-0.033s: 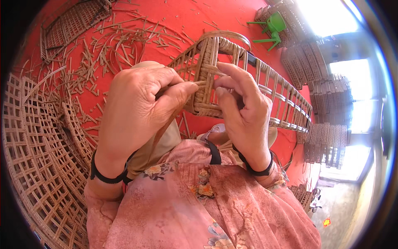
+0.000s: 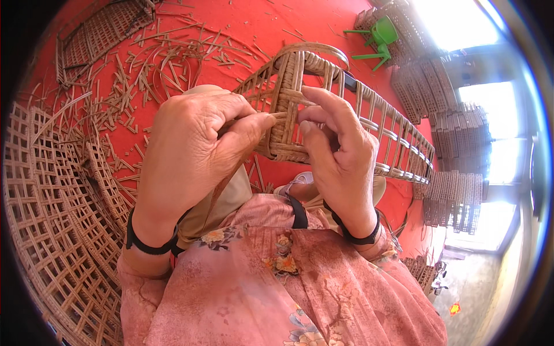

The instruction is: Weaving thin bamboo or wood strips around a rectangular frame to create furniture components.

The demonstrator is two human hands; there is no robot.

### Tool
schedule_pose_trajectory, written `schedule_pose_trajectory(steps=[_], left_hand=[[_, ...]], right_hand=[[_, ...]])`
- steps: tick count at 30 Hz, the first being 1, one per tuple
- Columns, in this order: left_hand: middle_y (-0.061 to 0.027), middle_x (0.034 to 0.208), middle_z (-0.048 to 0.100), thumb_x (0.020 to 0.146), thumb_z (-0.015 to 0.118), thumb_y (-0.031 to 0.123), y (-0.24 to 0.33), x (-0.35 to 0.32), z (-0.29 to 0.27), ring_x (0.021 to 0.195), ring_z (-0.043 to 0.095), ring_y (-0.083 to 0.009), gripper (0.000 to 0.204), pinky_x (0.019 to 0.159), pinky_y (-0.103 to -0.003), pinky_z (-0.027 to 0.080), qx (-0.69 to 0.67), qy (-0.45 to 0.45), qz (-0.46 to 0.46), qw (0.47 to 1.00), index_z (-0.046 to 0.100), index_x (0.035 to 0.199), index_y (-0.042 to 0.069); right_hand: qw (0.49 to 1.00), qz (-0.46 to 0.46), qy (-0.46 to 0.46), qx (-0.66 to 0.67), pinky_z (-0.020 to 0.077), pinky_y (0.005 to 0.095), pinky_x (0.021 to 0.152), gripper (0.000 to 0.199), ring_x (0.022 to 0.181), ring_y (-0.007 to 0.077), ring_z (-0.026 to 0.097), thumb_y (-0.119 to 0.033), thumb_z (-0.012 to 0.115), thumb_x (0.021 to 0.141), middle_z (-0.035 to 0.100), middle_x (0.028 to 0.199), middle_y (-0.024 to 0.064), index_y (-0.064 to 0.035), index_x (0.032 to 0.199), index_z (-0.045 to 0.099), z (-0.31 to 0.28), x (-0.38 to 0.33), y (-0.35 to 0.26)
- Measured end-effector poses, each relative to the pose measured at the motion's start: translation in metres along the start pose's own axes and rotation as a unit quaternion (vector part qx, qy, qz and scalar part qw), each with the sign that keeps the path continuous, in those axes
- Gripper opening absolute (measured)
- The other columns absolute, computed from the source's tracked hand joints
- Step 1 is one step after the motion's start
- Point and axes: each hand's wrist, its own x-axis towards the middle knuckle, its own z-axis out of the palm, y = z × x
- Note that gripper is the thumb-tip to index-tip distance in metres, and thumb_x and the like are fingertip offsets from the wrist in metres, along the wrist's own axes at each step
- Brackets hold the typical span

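A brown woven wicker frame (image 2: pixel 283 130) stands in front of me, its corner turned toward me and its long openwork side running off to the right. My left hand (image 2: pixel 199 147) is closed, thumb and forefinger pinching a thin wicker strip (image 2: pixel 279 116) against the bound corner. A flat brown length of strip (image 2: pixel 229 181) hangs below that hand. My right hand (image 2: pixel 340 150) is curled at the right of the corner, thumb and fingers closed on the frame's bars; its inner fingertips are partly hidden. A loop of wicker (image 2: pixel 314 47) arches over the frame's top.
Large woven lattice panels (image 2: pixel 52 213) lean at the left, and another panel (image 2: pixel 104 40) lies at the far left. Cut wicker scraps (image 2: pixel 167 69) litter the red floor. A green chair (image 2: pixel 381 37) and stacked panels (image 2: pixel 456 138) stand to the right.
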Motion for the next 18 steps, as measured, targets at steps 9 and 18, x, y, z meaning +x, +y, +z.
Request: schedule_pose_trajectory(steps=[9,18], left_hand=[[0.0,0.058,0.054,0.091,0.071,0.007,0.005,-0.008,0.004,0.056,0.043,-0.0022,0.021,0.048,-0.025,0.034,-0.001,-0.025,-0.054,0.998,0.067,0.075,-0.005],[0.0004,0.057,0.051,0.092,0.071,0.011,-0.001,-0.006,0.009,0.056,0.043,-0.0041,0.023,0.049,-0.027,0.033,-0.083,-0.038,-0.06,0.994,0.066,0.075,-0.004]], right_hand=[[0.999,0.026,-0.004,0.035,0.0546,0.0339,0.068,0.038,0.074,0.0237,0.071,0.0,0.059,0.089,0.072,0.089,0.0142,-0.0059,0.126,0.062,0.0,0.001,0.001],[0.999,0.024,-0.003,0.027,0.0542,0.0335,0.066,0.036,0.072,0.0236,0.072,-0.001,0.061,0.089,0.073,0.089,0.0128,-0.0059,0.125,0.061,0.0,0.001,0.001]])
